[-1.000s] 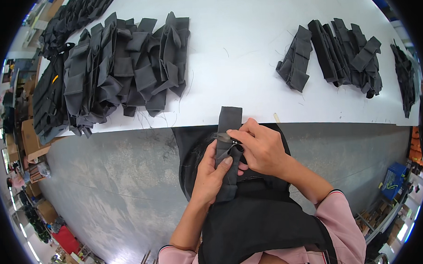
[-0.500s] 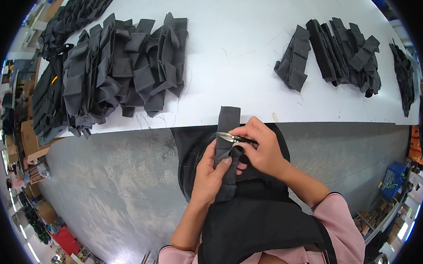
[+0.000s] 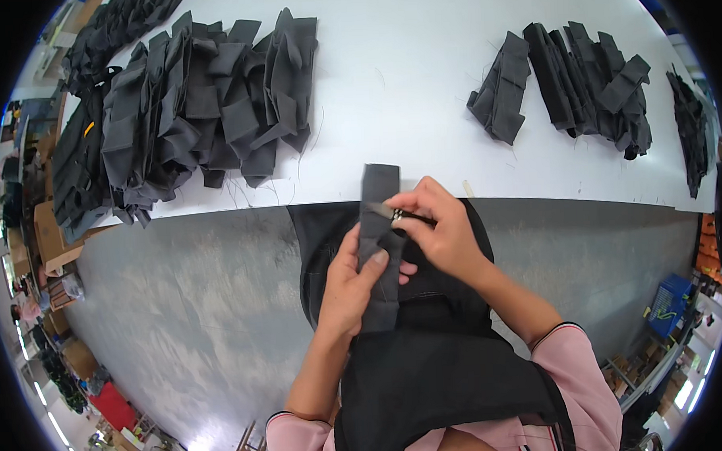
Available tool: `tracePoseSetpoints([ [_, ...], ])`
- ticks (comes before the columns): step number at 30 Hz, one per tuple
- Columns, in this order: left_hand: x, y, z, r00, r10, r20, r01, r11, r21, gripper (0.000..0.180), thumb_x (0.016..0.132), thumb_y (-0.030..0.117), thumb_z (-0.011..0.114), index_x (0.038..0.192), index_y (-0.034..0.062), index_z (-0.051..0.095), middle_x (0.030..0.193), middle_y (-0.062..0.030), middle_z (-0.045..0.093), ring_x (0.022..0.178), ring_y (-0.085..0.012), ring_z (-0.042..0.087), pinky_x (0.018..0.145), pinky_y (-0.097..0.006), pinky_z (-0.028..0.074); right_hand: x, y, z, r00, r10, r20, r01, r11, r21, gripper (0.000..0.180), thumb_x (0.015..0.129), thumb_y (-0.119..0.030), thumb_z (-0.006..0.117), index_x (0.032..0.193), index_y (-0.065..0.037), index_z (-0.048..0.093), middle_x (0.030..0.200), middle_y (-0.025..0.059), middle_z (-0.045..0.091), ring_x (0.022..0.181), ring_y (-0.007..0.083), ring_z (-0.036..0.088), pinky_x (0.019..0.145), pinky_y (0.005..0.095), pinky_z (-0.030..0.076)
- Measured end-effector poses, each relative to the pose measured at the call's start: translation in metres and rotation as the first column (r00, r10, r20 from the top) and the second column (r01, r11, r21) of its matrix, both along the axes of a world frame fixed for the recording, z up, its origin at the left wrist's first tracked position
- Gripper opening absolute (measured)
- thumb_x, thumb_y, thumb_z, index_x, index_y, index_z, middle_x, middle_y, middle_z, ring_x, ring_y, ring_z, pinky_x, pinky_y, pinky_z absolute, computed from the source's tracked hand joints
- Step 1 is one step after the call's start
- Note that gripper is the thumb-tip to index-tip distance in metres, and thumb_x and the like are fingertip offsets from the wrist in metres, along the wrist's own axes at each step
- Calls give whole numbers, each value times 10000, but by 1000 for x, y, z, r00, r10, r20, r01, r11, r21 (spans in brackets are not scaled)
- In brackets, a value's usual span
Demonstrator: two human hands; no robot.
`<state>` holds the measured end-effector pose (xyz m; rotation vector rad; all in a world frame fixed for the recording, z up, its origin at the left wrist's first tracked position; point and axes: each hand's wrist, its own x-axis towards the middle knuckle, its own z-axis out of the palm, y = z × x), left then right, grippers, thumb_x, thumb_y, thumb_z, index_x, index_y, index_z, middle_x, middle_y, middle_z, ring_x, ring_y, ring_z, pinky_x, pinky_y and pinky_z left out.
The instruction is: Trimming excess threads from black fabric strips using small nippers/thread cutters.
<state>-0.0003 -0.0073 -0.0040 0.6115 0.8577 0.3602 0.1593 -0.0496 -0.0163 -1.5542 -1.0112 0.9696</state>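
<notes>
Between my hands, over my lap, is a dark grey sewn fabric strip, its top end reaching just over the table edge. My left hand grips the strip around its middle, with the thumb lying on top of the cloth. Thread snips with a dark handle are pinched in my right hand. Their metal blades point left and lie against the face of the strip, above my left thumb. The exact position of the blade tips is blurred.
A large pile of similar grey strips covers the left of the white table. Smaller bundles and a single stack lie on the right. Loose threads are scattered about. A blue crate stands far right.
Both hands and the strip have shifted slightly up toward the table. The strip's folded flap now lies flatter, and the snips' blades have turned and blurred.
</notes>
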Motion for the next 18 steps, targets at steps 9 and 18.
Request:
tracePoseSetpoints([
  [9,-4,8,-8,979,163,120,-156,986,-65,368,957,250,494,1236,21,423,1284,-166,508,1030,-245,602,836,-338,514,-8,-36,29,844,112,524,-150,988,30,320,696,-14,679,1008,-71,637,757,31,487,601,184,528,530,274,426],
  [18,-5,6,-6,984,156,81,-156,988,-10,411,937,295,529,1242,38,430,1228,-160,550,1029,-209,592,822,-327,518,-2,-28,37,692,162,703,-259,965,32,339,651,-7,698,981,-55,637,765,58,513,602,201,545,535,303,442],
])
